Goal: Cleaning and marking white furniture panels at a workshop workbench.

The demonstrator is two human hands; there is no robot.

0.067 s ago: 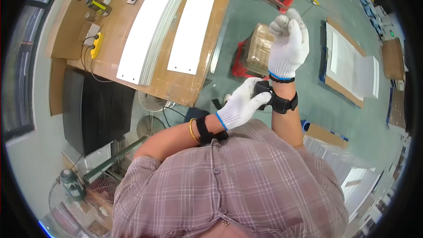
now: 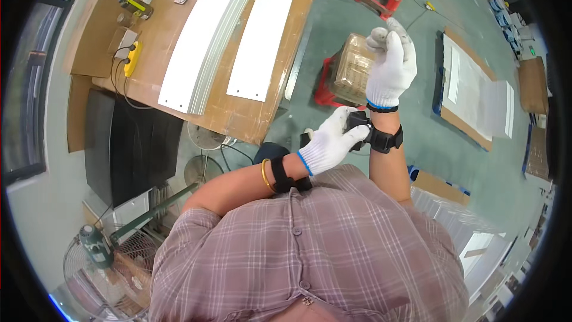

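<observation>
My left hand [image 2: 336,140], in a white knit glove with a blue cuff, is closed on a small black box-shaped device [image 2: 357,125] at my right wrist. The device is fixed to a black strap [image 2: 386,140] around that wrist. Raised above it, my right hand [image 2: 391,68] wears a matching glove; its fingers are loosely bent and apart, and nothing shows in them. On my left forearm are a gold bangle [image 2: 266,176] and another black strap [image 2: 279,173].
A stack of long white panels [image 2: 199,42] and a single white panel [image 2: 265,39] lie on the brown-topped table [image 2: 245,126]. Beyond my hands, a taped carton [image 2: 350,70] rests on a red stool [image 2: 323,86]. A wire-cage fan [image 2: 110,271] stands at lower left.
The view has shifted slightly. My right hand appears a little lower, and my left hand still grips the device at the wrist.
</observation>
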